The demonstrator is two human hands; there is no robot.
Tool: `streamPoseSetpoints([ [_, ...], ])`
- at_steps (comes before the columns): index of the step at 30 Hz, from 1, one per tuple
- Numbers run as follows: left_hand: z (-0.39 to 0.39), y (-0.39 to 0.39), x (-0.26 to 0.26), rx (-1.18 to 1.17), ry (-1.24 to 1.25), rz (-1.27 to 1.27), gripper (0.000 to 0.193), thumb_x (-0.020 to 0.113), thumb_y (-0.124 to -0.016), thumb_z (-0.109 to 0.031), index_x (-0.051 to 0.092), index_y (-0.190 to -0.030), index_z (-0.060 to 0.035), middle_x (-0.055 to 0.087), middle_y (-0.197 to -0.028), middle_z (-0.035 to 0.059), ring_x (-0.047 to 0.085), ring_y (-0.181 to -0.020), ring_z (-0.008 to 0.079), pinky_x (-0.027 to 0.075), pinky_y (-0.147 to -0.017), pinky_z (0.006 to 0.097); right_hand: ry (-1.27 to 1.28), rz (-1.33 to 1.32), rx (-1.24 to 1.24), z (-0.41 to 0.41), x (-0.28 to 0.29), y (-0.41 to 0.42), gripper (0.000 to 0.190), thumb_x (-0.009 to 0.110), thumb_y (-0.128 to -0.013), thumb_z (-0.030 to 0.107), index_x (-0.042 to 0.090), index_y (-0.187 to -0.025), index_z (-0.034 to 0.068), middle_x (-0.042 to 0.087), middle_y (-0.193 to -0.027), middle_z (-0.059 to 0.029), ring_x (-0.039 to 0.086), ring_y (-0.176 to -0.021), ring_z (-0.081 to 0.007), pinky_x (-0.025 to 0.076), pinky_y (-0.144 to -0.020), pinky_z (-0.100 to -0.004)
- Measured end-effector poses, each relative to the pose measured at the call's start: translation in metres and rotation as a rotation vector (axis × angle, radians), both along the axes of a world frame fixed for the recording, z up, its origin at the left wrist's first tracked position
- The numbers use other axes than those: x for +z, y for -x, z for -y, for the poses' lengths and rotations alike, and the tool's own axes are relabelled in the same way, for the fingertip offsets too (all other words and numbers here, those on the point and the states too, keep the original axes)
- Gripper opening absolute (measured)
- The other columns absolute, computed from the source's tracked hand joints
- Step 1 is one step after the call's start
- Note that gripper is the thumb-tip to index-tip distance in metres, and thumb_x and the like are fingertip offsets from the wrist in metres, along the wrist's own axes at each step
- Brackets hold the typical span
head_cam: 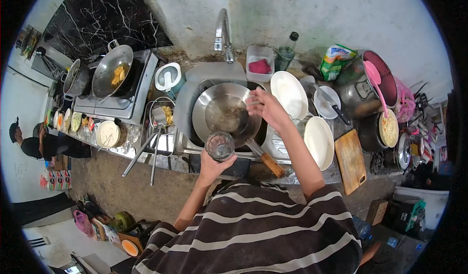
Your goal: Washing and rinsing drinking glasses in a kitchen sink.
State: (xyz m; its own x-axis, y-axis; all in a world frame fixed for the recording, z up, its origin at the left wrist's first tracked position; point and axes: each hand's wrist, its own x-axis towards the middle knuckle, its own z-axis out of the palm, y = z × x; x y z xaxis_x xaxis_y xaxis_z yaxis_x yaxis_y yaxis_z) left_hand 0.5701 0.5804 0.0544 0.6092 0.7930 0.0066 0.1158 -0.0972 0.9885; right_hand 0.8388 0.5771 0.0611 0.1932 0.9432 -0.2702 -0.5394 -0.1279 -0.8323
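My left hand (215, 168) grips a clear drinking glass (219, 145) near the front rim of the sink. A steel wok (223, 104) with a wooden handle (272, 164) rests in the sink basin (188, 139), with murky liquid and dark residue in its bottom. Above the wok's right rim is my right hand (267, 107), slightly blurred, its fingers loosely bent and apart; nothing shows in them. Behind the basin stands the faucet (223, 33), its spout over the back edge.
White oval dishes (289, 95) and a plate with a knife (331, 104) lie right of the sink. Further right are a wooden cutting board (350, 160) and large pots (356, 84). To the left are a strainer (162, 117) and a gas stove (142, 91). Another person (40, 142) stands far left.
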Motion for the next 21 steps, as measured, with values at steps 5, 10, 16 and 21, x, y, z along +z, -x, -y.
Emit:
streamPoseSetpoints([
  [5, -0.024, 0.027, -0.008, 0.131, -0.098, 0.061, 0.052, 0.085, -0.064, -0.015, 0.06, -0.107, 0.0025, 0.068, -0.091, 0.0103, 0.064, -0.082, 0.0152, 0.051, -0.079, 0.0304, 0.038, -0.623, -0.056, -0.126, -0.045, -0.02, 0.047, 0.06, -0.089, 0.049, 0.054, -0.103, 0.004, 0.065, -0.101, -0.0146, 0.063, -0.084, -0.0264, 0.052, -0.075, -0.0417],
  [10, -0.042, 0.052, -0.011, 0.088, -0.084, -0.019, 0.059, 0.085, -0.064, -0.015, 0.056, -0.112, 0.0034, 0.066, -0.101, 0.0121, 0.062, -0.093, 0.0166, 0.049, -0.085, 0.0313, 0.026, -0.926, -0.117, -0.185, -0.048, 0.0, 0.054, 0.06, -0.087, 0.055, 0.055, -0.09, 0.002, 0.066, -0.099, -0.0159, 0.06, -0.077, -0.0284, 0.049, -0.071, -0.0399],
  [16, -0.047, 0.075, -0.042, 0.093, 0.07, 0.027, 0.075, 0.082, -0.067, -0.008, 0.039, -0.129, 0.0, 0.058, -0.12, 0.0161, 0.056, -0.114, 0.0244, 0.043, -0.1, 0.0389, -0.069, -0.909, -0.212, -0.19, -0.028, 0.015, 0.043, 0.05, -0.096, 0.039, 0.055, -0.097, -0.004, 0.06, -0.086, -0.0107, 0.055, -0.073, -0.0241, 0.047, -0.067, -0.0357],
  [21, -0.054, 0.074, -0.048, 0.048, 0.078, 0.028, 0.08, 0.082, -0.067, -0.007, 0.035, -0.132, -0.0007, 0.056, -0.123, 0.018, 0.054, -0.118, 0.0256, 0.043, -0.101, 0.0391, 0.081, -0.097, -0.417, -0.199, -0.045, 0.03, 0.027, 0.058, -0.094, 0.031, 0.051, -0.092, 0.005, 0.059, -0.078, -0.0078, 0.057, -0.067, -0.02, 0.048, -0.057, -0.0337],
])
